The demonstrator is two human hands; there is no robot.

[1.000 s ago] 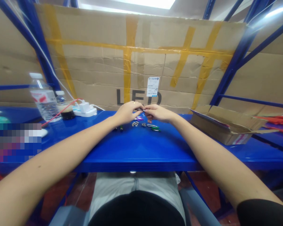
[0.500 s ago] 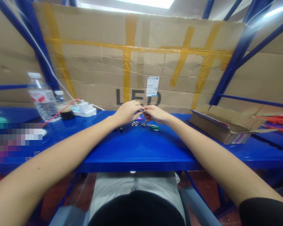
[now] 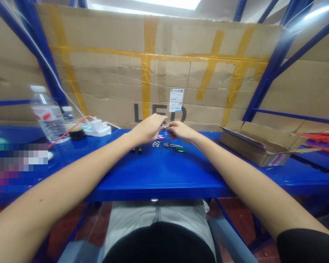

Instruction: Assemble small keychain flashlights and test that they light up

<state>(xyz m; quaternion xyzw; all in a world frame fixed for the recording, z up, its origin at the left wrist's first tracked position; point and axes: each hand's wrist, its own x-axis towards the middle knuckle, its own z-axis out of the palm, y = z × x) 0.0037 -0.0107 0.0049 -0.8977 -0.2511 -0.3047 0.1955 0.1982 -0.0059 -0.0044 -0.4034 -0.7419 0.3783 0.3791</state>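
Above the far part of the blue table [image 3: 164, 171], my left hand [image 3: 150, 128] and my right hand [image 3: 178, 130] meet fingertip to fingertip. Between them is a small shiny metal piece [image 3: 165, 128], too small to name. My right thumb and fingers pinch it; the left hand's thumb side is against it, with the index finger stretched out over the top. Below the hands lie purple metallic pieces [image 3: 161, 137], a group of small round metal parts [image 3: 156, 144], a smaller dark cluster [image 3: 166, 145], and silver and green carabiner-like clips [image 3: 178, 147].
Dark green-handled tools [image 3: 139, 149] lie partly behind my left forearm. At left stand a water bottle [image 3: 48, 117], a cup of dark liquid [image 3: 76, 132] and a white power strip [image 3: 97, 128]. An open cardboard box [image 3: 252, 146] sits at right. A large cardboard panel [image 3: 112, 84] backs the table.
My left index finger has lifted and straightened away from the pinch, and the small metal piece shows more. The right hand stays nearly in place.
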